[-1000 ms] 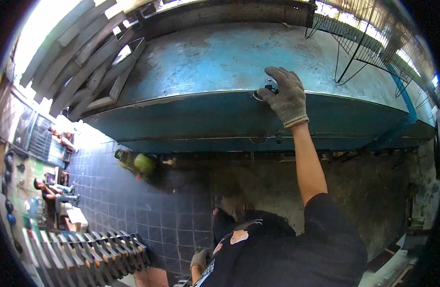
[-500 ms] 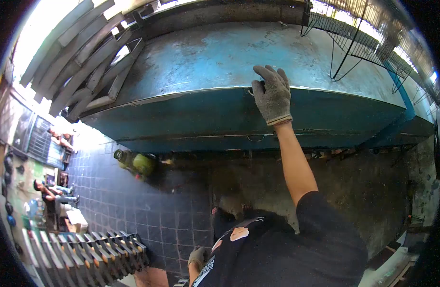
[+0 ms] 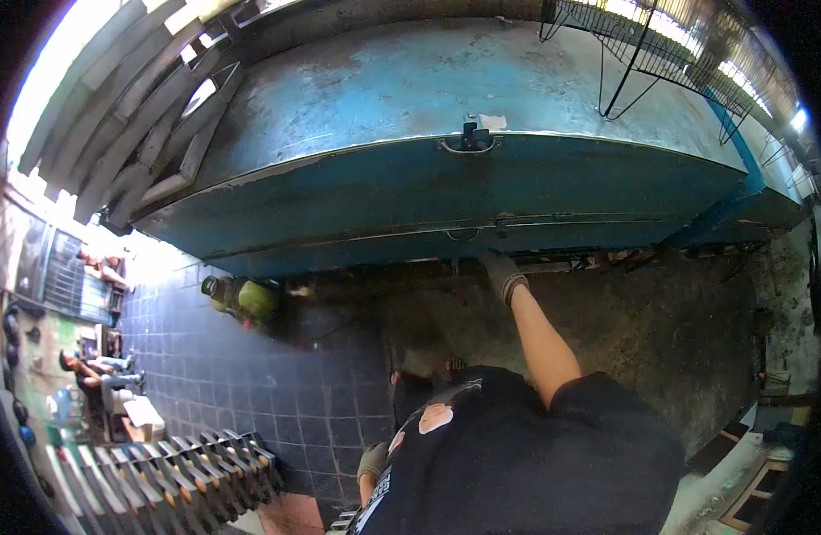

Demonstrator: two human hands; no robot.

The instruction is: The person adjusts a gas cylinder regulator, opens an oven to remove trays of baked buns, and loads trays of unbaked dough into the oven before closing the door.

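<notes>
A large blue metal cabinet (image 3: 339, 192) spans the upper view, with a black latch and wire handle (image 3: 471, 138) at its top front edge. A lower handle (image 3: 464, 234) sits on the front below. My right hand (image 3: 501, 275), in a grey glove, is low in front of the cabinet, just beneath the lower handle; its fingers are dark and blurred against the cabinet's lower edge. My left hand (image 3: 373, 459), also gloved, hangs at my left side beside the black shirt, its fingers partly hidden.
Green gas cylinder (image 3: 250, 299) on the tiled floor at left. Stacked metal frames (image 3: 152, 116) stand at upper left, a slatted metal stack (image 3: 160, 473) at lower left. Wire rack (image 3: 642, 53) on the cabinet's right. A seated person (image 3: 89, 367) is far left.
My right hand has left the latch at the cabinet's top edge and moved down below the lower handle. The latch is now uncovered. The view has shifted slightly.
</notes>
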